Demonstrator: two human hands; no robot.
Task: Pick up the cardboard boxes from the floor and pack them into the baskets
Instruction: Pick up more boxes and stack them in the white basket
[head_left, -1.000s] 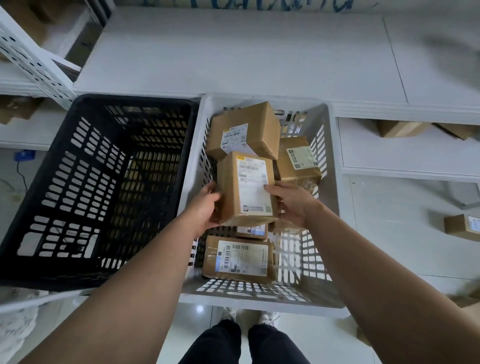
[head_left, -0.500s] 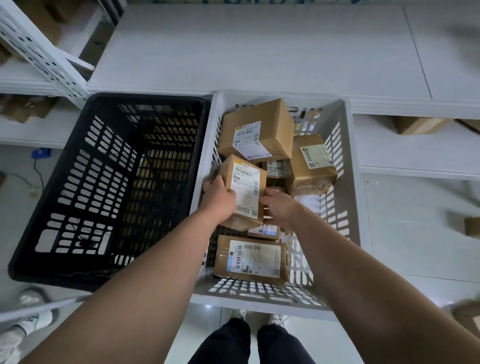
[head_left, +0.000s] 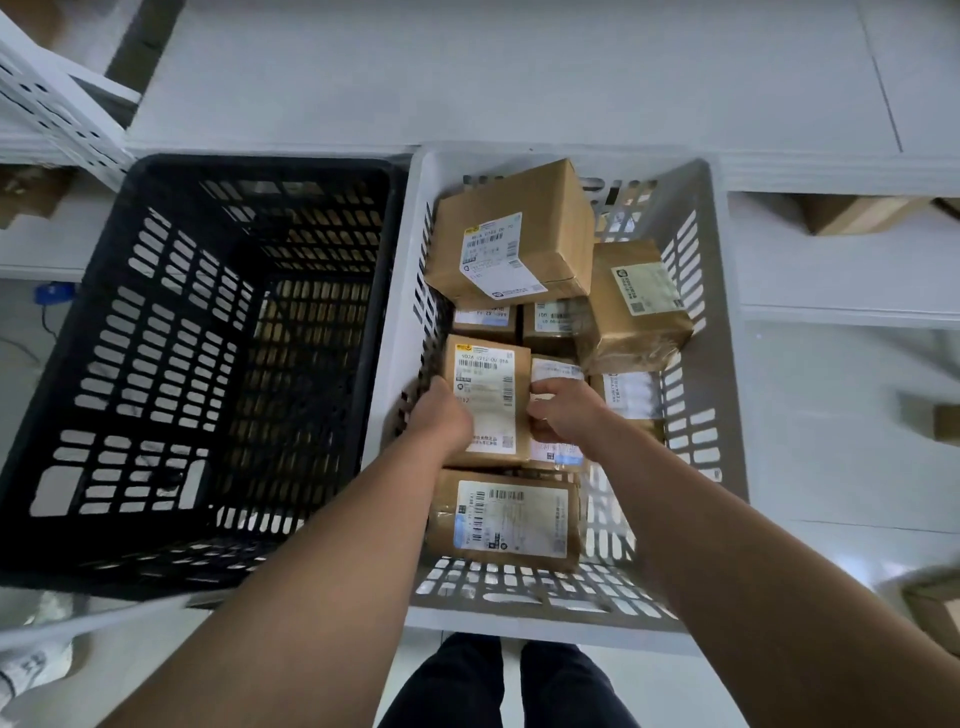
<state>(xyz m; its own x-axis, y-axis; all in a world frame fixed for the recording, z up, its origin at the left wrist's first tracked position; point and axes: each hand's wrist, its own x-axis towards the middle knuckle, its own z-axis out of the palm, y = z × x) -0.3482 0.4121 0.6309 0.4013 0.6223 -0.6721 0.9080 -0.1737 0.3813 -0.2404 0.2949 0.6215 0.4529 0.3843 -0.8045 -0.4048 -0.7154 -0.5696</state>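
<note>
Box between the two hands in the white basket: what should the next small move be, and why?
Probably release it and lift both hands out. The box lies label-up, low in the white basket, among neighbouring boxes, with the left hand gripping its left edge and the right hand its right edge; it looks seated.

A white slotted basket (head_left: 724, 395) stands side by side with a black slotted basket (head_left: 109, 364) on its left. Brown cardboard boxes with white shipping labels are piled in the white one. A large box (head_left: 519, 228) lies tilted on top at the far end, a taped box (head_left: 631, 332) leans by the right wall, and a flat box (head_left: 506, 519) lies at the near end. Between them, the left hand (head_left: 447, 415) and right hand (head_left: 563, 410) grip a tall labelled box (head_left: 488, 384), label up, against the left wall.
</note>
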